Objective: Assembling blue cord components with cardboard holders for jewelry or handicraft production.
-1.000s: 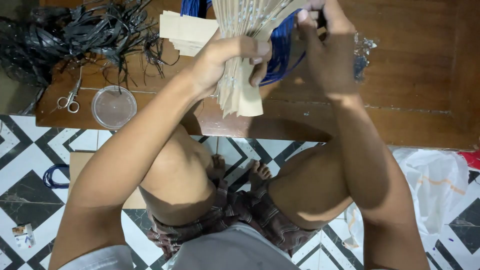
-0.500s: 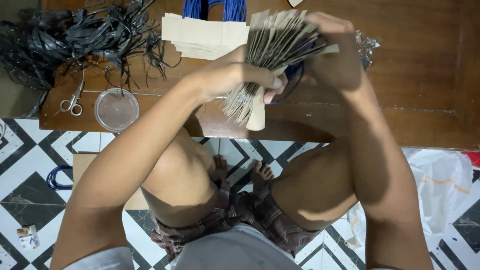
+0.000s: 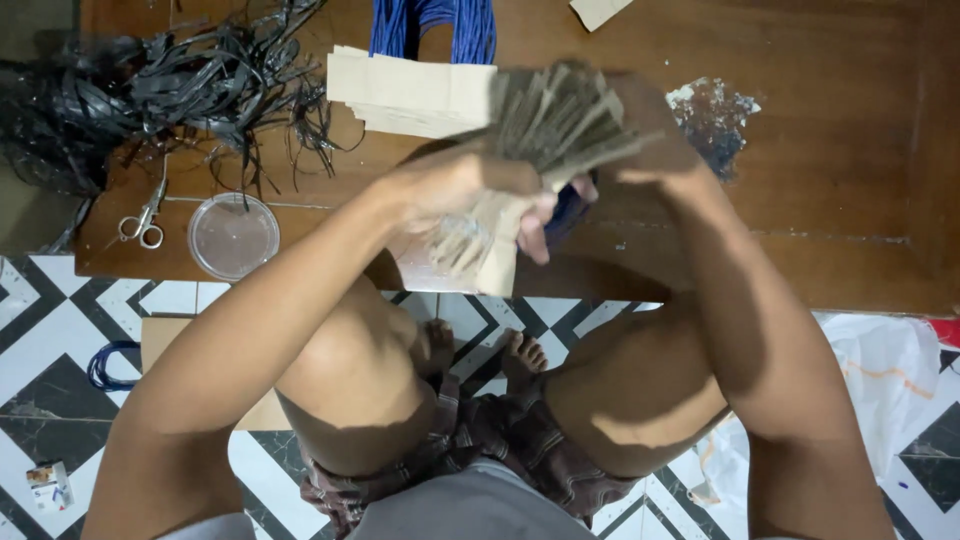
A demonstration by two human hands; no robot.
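Both hands hold a thick stack of tan cardboard strips [image 3: 560,115], fanned out and blurred by motion, above the low wooden table [image 3: 820,220]. My left hand [image 3: 450,190] grips the lower end of the stack. My right hand [image 3: 640,130] closes over its upper, fanned end. A pile of flat cardboard pieces [image 3: 410,90] lies on the table just behind the hands, with blue cord [image 3: 430,25] beyond it.
A tangle of black plastic strips [image 3: 150,85] covers the table's left side, with scissors [image 3: 145,220] and a round clear lid [image 3: 233,235] near the front edge. Shiny scraps [image 3: 715,110] lie to the right. Below are my bare knees, patterned floor tiles and a white plastic bag [image 3: 890,380].
The fanned stack has swung lower and to the left in the view, tilting from upright to slanted. Both hands kept hold of it and turned with it.
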